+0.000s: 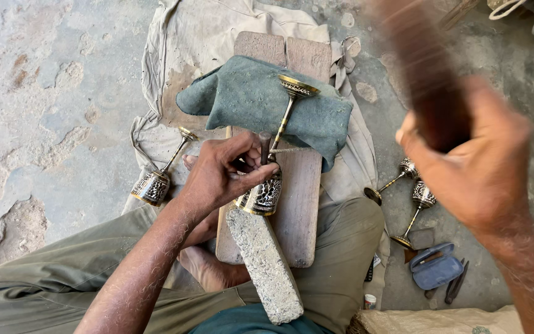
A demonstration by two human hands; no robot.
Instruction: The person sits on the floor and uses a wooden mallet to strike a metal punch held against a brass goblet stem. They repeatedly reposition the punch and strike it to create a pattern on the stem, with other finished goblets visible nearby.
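Observation:
An engraved brass goblet (266, 195) lies on its side on a wooden board (298, 204), its stem and foot (296, 86) resting on a folded grey-green cloth (242, 93). My left hand (227, 173) pinches a short metal punch (265, 147) upright against the goblet's cup. Raised close to the camera at the right, my right hand (474, 164) grips a dark wooden mallet (424, 68), which is blurred. A rough grey block (264, 266) leans between my knees up to the goblet's mouth.
Another engraved goblet (156, 182) lies on the beige cloth at the left. Two more goblets (412, 192) lie on the concrete floor to the right, near a small grey case (435, 266) and dark tools. My bare foot (208, 266) sits under the board.

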